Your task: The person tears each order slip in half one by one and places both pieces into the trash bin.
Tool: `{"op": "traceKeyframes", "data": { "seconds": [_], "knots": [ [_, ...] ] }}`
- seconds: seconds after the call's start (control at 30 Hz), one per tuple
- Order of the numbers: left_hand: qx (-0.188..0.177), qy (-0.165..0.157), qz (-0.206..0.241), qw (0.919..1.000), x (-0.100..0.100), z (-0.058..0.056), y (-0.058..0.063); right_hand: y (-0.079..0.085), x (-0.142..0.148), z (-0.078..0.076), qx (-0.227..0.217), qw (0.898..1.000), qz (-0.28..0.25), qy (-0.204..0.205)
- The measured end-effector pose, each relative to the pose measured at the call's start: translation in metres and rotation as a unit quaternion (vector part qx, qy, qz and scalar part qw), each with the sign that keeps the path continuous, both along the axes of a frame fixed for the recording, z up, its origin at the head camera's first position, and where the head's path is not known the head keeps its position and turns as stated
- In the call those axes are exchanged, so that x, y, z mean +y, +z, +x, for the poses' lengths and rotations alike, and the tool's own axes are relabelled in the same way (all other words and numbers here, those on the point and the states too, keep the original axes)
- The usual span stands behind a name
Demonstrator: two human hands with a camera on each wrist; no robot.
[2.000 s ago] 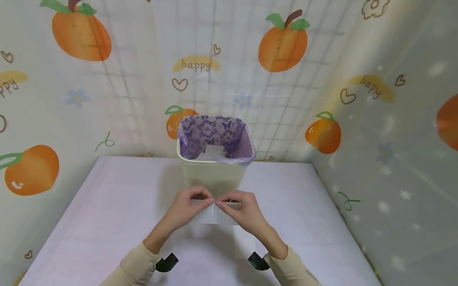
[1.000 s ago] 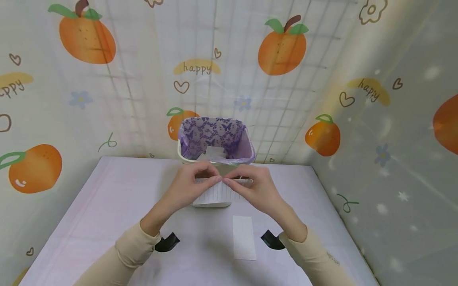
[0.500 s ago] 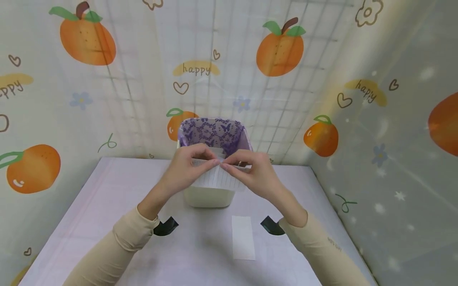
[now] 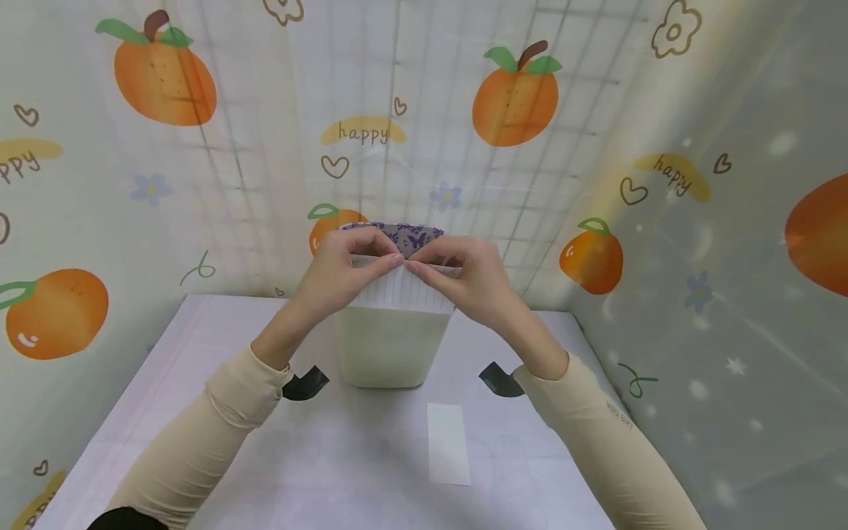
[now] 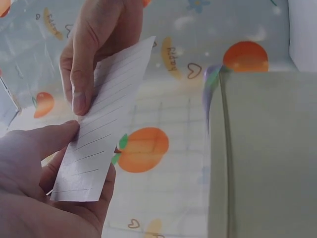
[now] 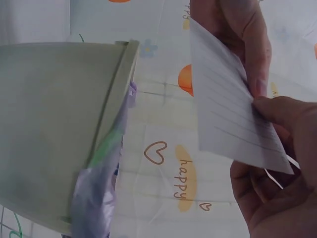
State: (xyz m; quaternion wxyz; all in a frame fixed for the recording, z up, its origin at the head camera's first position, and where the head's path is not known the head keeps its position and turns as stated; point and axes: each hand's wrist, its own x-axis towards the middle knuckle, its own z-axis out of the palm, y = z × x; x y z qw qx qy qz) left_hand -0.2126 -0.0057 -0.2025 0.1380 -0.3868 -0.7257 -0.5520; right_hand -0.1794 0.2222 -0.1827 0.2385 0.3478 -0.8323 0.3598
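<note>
A white strip of lined paper [image 4: 400, 291] is pinched at its upper edge between the thumbs and fingers of both hands. My left hand [image 4: 341, 271] grips it left of the middle, and my right hand [image 4: 475, 278] just right of it, the thumb tips nearly touching. In the left wrist view the paper [image 5: 101, 126] looks whole, with printed parallel lines. Behind the paper stands a pale cream bin [image 4: 392, 352] with a purple butterfly-patterned liner [image 4: 417, 237]. From the head view the hands and paper hide most of the bin's opening. In the right wrist view the paper is apart from the bin's rim [image 6: 111, 99].
A blank white paper strip [image 4: 448, 444] lies on the pale table [image 4: 265, 456], in front of the bin and to its right. A curtain [image 4: 252, 110] printed with oranges hangs behind the table and along its sides. Dark wrist mounts [image 4: 305, 383] stick out from the sleeves.
Both hands have lifted the lined paper from low in front of the bin to the height of its opening. The strip on the table has come fully into sight and stayed put.
</note>
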Motion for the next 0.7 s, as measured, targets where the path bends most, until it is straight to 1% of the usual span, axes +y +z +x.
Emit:
{"op": "traceKeyframes", "data": {
  "seconds": [0.13,0.23,0.33,0.47,0.53,0.7],
  "knots": [
    [0.0,0.011,-0.001,0.9999,0.0,-0.011,0.007,0.007,-0.002,-0.01,0.001,1.0,-0.004,-0.013],
    [-0.005,0.026,-0.005,0.9996,0.001,-0.019,0.011,0.012,-0.002,-0.017,0.006,1.0,0.003,-0.027],
    [-0.01,0.034,-0.007,0.9993,0.003,-0.025,0.015,0.018,-0.001,-0.023,0.012,0.999,0.016,-0.04],
    [-0.024,0.031,-0.004,0.9992,0.005,-0.032,0.02,0.023,0.0,-0.031,0.013,0.998,0.025,-0.053],
    [-0.031,0.034,-0.005,0.9989,0.006,-0.036,0.022,0.025,0.0,-0.035,0.012,0.998,0.025,-0.057],
    [-0.035,0.029,-0.006,0.999,0.008,-0.043,0.027,0.028,0.001,-0.044,0.01,0.998,0.016,-0.061]
  ]
}}
